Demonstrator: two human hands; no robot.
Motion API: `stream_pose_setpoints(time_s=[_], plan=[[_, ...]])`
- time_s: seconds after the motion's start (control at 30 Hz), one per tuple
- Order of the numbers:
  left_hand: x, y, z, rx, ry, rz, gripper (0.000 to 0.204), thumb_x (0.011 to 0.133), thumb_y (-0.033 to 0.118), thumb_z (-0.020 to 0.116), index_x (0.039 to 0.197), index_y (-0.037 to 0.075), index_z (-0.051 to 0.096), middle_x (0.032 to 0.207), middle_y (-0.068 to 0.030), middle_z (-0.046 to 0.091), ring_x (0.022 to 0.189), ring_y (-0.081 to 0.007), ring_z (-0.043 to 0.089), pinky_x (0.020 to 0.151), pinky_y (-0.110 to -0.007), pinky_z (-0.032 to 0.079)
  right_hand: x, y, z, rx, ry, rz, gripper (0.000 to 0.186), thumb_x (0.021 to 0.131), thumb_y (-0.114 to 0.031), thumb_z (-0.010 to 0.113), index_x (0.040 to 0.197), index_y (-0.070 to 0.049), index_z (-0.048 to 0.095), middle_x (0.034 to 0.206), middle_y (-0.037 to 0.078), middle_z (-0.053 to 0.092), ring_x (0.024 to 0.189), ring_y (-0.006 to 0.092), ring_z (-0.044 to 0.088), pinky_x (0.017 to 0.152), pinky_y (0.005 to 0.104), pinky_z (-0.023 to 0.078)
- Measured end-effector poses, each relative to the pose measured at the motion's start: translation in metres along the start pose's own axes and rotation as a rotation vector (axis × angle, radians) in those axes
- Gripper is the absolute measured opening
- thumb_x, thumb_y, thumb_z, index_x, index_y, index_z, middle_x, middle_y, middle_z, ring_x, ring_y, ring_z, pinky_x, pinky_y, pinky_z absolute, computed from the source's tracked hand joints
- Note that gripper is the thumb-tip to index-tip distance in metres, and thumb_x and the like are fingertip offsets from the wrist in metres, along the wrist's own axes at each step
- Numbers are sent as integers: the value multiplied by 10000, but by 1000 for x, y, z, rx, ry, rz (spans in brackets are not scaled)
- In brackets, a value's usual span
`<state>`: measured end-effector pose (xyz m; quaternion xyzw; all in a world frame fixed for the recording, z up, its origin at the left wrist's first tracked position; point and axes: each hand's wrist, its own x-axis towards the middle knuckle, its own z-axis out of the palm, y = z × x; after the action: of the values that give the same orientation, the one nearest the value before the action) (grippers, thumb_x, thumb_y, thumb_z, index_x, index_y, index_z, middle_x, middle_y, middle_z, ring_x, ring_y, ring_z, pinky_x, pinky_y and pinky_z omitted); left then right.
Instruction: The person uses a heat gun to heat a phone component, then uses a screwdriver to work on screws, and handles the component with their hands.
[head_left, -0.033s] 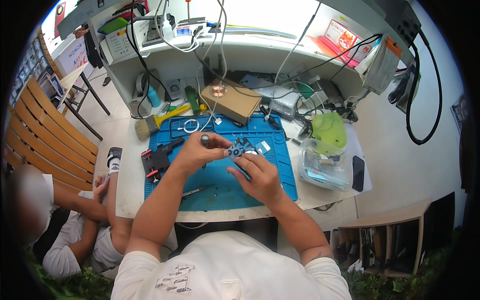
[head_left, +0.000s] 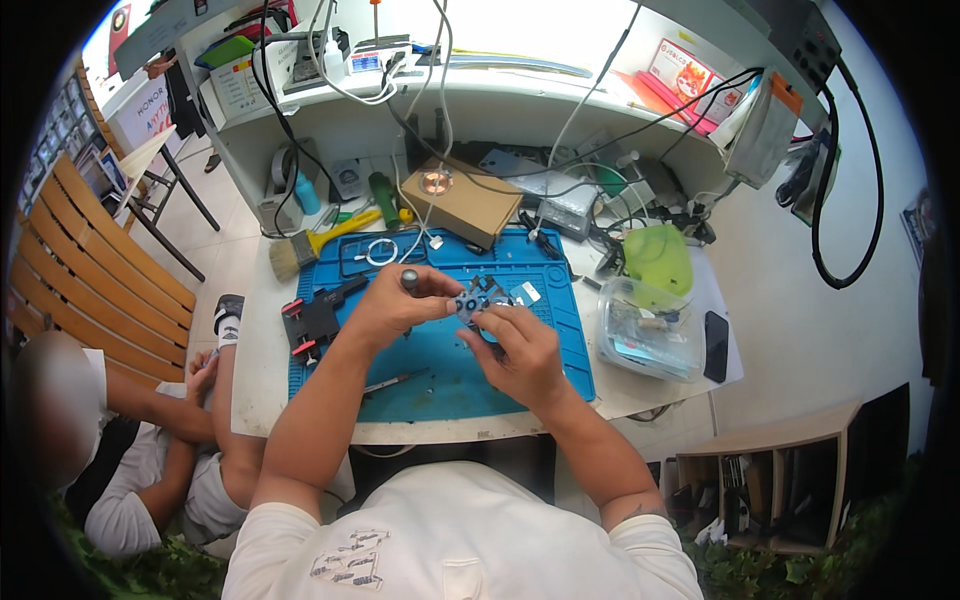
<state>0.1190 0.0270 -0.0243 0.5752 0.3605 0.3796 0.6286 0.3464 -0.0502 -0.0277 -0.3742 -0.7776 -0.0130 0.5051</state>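
Observation:
Above the blue work mat [head_left: 440, 375], my left hand [head_left: 405, 303] pinches a small bluish-grey part with dark round rings [head_left: 467, 305], resembling a phone camera cover. A tool with a round metal knob [head_left: 410, 279], like a precision screwdriver, is tucked in the same hand. My right hand [head_left: 518, 350] grips the part's right side between thumb and fingers. Dark pieces [head_left: 487, 286] show just behind the fingertips; whether they join the part, I cannot tell. A black clamp holder with red knobs [head_left: 318, 328] lies left of my left hand. Tweezers [head_left: 394, 381] rest on the mat below.
Behind the mat are a cardboard box [head_left: 465, 200], a yellow-handled brush [head_left: 300, 252] and loose cables. On the right stand a clear plastic tub [head_left: 652, 335] and a black phone [head_left: 716, 347]. A seated person [head_left: 150, 440] is close on the left.
My right thumb has moved up against the part, and the right fingers have shifted slightly. The part is turned a little, showing its rings more plainly. My left hand stays nearly still.

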Motion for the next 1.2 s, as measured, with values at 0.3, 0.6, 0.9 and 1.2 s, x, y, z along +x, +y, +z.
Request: stream_pose_setpoints(time_s=[0.3,0.6,0.9,1.2], plan=[[-1,3,2,45,-44,26,322,945,127,929,1211,-28,836,1088,-86,846,999,-138,792,937,-290,632,22,9,-5,67,-98,238,127,905,-20,865,1022,-47,824,988,100,762,962,312,675,838,441,550],[-1,1,-1,135,-86,79,268,976,144,922,1195,3,864,1075,-62,841,946,-94,748,872,-269,613,22,11,-5,228,-84,408,98,886,-27,896,966,-46,844,922,69,772,884,252,669,797,394,522],[-4,4,0,150,-143,216,243,993,132,894,1192,-4,865,1062,-74,803,959,-120,732,857,-278,597,20,18,-6,407,-151,543,99,917,-27,899,990,-22,831,829,-8,683,681,51,527,579,262,392],[-5,6,1,228,-154,220,233,966,61,896,1188,-3,869,1083,-97,806,983,-164,741,877,-305,597,24,21,-14,412,-310,666,117,960,-84,895,1032,-48,810,660,-101,491,623,5,402,556,255,305]])
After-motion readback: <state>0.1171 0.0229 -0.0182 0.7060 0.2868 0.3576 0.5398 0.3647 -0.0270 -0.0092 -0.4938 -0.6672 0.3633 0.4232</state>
